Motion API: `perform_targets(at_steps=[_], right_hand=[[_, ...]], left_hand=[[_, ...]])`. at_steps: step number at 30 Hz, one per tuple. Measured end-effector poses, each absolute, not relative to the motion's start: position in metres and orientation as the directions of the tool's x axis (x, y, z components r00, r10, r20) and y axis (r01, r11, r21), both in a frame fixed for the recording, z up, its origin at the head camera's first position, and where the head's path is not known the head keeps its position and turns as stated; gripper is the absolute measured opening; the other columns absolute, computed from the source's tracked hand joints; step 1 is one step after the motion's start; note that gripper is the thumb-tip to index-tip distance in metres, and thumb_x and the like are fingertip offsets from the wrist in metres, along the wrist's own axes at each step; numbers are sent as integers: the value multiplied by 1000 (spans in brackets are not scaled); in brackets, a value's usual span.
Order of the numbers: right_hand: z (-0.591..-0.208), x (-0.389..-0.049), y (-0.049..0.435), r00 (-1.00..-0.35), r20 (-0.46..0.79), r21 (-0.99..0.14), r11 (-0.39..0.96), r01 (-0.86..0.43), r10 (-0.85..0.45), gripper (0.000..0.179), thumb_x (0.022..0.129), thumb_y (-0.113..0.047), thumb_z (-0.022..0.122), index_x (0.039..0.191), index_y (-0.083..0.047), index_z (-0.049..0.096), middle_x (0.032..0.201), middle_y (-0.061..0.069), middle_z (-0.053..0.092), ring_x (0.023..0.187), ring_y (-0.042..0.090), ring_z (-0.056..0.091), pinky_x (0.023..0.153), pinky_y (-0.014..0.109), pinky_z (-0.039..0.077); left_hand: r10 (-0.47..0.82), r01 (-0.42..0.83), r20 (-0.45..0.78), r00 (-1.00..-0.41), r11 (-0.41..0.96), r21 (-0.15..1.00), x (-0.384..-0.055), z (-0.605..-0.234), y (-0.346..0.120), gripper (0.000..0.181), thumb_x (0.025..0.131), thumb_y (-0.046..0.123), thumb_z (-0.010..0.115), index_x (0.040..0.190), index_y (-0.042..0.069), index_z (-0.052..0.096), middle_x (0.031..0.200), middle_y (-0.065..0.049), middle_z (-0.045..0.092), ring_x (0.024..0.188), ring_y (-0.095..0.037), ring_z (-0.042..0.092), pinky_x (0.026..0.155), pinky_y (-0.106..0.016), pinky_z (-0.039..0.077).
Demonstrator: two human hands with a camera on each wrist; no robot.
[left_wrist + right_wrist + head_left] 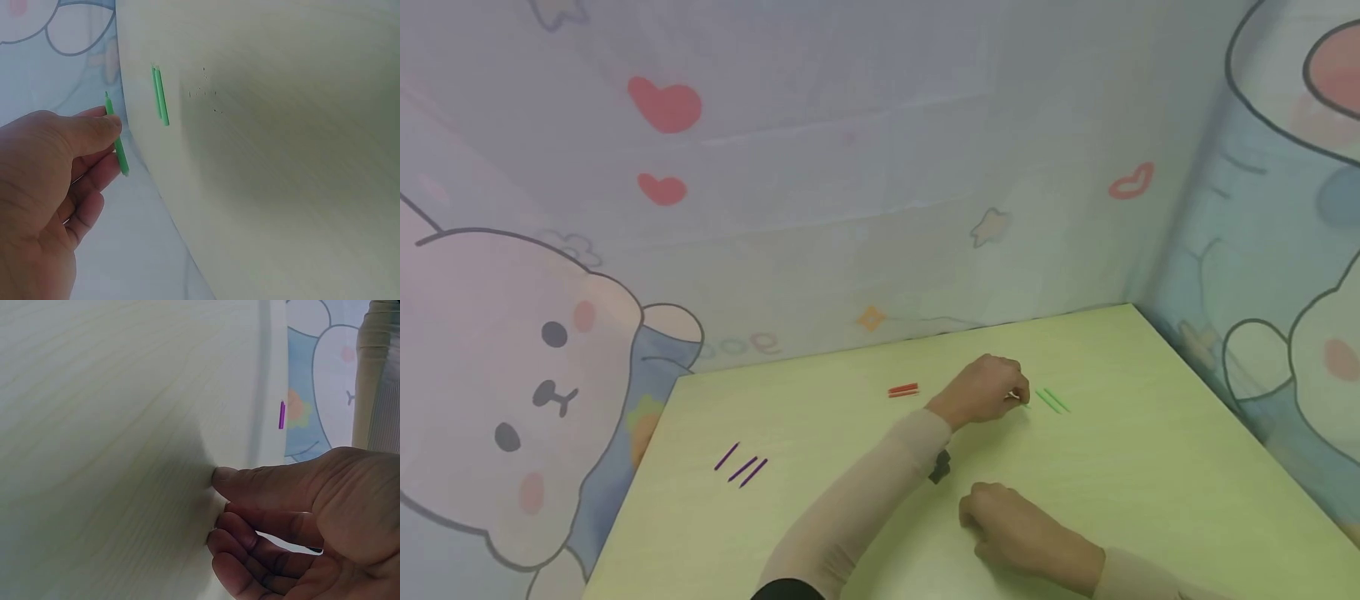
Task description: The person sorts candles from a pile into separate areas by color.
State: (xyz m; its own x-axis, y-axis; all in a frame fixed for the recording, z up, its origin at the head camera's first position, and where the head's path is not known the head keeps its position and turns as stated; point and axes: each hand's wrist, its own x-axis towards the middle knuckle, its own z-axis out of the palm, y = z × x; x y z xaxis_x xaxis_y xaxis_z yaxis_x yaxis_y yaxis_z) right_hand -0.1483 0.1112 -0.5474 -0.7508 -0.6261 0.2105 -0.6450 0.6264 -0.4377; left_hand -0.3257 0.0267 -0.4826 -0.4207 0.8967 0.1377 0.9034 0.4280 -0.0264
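My left hand [985, 387] pinches a thin green candle [120, 153] between thumb and fingers, its wick pointing up in the left wrist view. Just to the right of that hand, two more green candles [1052, 401] lie side by side on the tabletop. Nearer the front, my right hand [1011, 525] rests low over the table with loosely curled fingers. In the right wrist view nothing shows between its thumb [228, 478] and fingers.
A small group of red candles [903, 390] lies left of the left hand on the pale table [850, 442]. Three purple candles [742, 468] lie slanted farther left. A printed cloth wall [850, 208] stands along the table's back edge.
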Motion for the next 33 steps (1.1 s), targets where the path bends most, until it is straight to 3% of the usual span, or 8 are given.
perform_targets(at_steps=[3, 7, 10, 16, 24, 33], right_hand=[[-542, -146, 110, -762, 192, -445, 637, -630, -619, 29, 67, 9, 83, 85, -10, 70, 82, -8, 54, 74, 5, 45, 64, 29, 46], [-540, -146, 109, -779, 173, -435, 663, -610, -603, 33, 66, 9, 82, 79, -17, 64, 79, -12, 47, 72, 5, 39, 65, 26, 40], [-535, -144, 106, -784, 154, -458, 659, -596, -602, 39, 67, 11, 80, 74, -18, 54, 77, -13, 35, 71, 5, 31, 64, 25, 32], [-520, -134, 96, -812, 79, -511, 676, -531, -579, 45, 73, 15, 73, 70, -18, 44, 76, -11, 27, 71, 6, 25, 62, 24, 25], [-525, -132, 92, -825, 61, -504, 696, -511, -562, 36, 75, 11, 73, 68, -18, 52, 74, -12, 35, 68, 5, 28, 60, 23, 28], [-523, -134, 95, -828, 51, -489, 709, -508, -558, 30, 77, 12, 76, 75, -16, 64, 77, -13, 45, 70, 4, 36, 63, 22, 38]], left_hand=[[899, 905, 130, -418, 424, -26, -329, -483, 34, 8, 105, 21, 81, 106, 22, 89, 102, 11, 78, 97, -2, 71, 95, -16, 52], [904, 908, 110, -413, 418, -23, -330, -479, 49, 9, 105, 20, 81, 106, 22, 89, 103, 11, 78, 97, -3, 71, 95, -15, 51], [903, 905, 78, -423, 425, -13, -330, -476, 57, 10, 105, 20, 81, 108, 23, 90, 106, 11, 79, 99, -3, 72, 102, -17, 51], [899, 899, 31, -437, 437, -8, -332, -483, 64, 11, 105, 18, 80, 107, 24, 90, 107, 12, 81, 101, -3, 72, 114, -24, 49], [895, 895, 20, -446, 446, -17, -337, -499, 66, 10, 105, 19, 81, 106, 25, 89, 109, 13, 81, 105, -4, 73, 119, -32, 49], [895, 895, 9, -446, 446, -1, -341, -508, 73, 17, 98, 11, 85, 108, 24, 89, 111, 11, 81, 107, -5, 73, 116, -29, 50]])
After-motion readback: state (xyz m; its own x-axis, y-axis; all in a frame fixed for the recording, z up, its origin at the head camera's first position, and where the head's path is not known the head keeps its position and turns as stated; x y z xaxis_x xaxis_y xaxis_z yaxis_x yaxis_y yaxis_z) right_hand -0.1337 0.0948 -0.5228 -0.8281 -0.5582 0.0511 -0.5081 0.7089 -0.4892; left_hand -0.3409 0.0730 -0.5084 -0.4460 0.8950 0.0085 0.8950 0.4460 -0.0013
